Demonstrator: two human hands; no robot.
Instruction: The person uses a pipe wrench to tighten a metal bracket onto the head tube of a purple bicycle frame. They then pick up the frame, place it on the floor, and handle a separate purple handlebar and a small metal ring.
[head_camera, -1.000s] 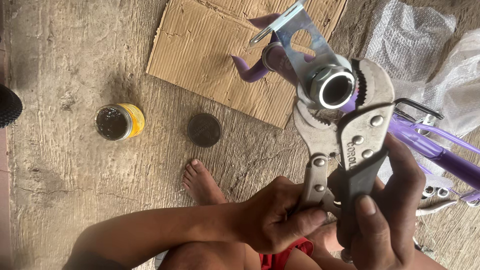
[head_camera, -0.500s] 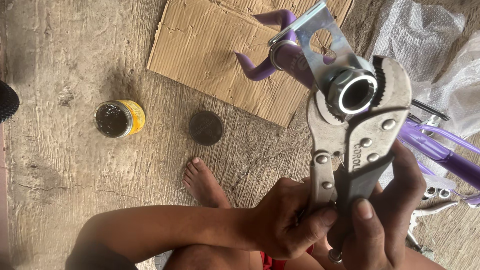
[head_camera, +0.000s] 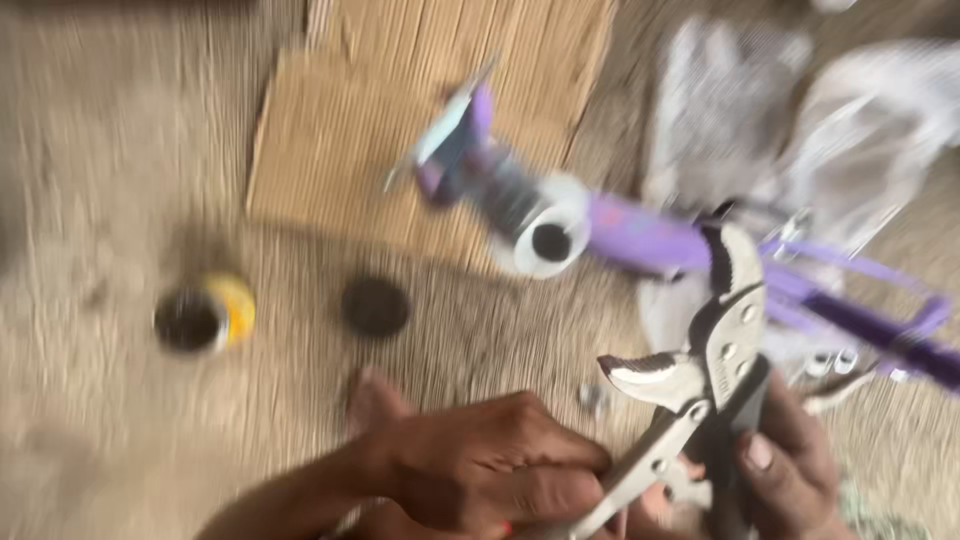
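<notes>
Now the left hand (head_camera: 490, 470) has its fingers curled shut around the lower handle of the locking pliers (head_camera: 700, 380), and the right hand (head_camera: 790, 470) wraps its fingers around the dark upper handle, with the thumb pressed on top. Half a second ago the pliers were clamped tight on the shiny end of the tube. They have let go. Their jaws stand wide open in the air, and they have come down and away from the tube, closer to the person's lap. So the biting part looks finished, and the tube is free again. The purple bike frame (head_camera: 640, 235) has swung too: its silver tube end (head_camera: 545, 235) now points at the camera, up and to the left of the pliers, not touching them. The whole picture is smeared, so things are moving fast. Under the frame lies a flat piece of cardboard (head_camera: 330, 150). On the rough floor to the left sit a small yellow can (head_camera: 205, 315) and a dark round lid (head_camera: 375, 305) beside it. A bare foot (head_camera: 375, 400) rests just behind the left hand. Crinkly clear plastic wrap (head_camera: 850, 110) lies at the upper right, behind the frame. Nothing sits between the pliers and the tube.
</notes>
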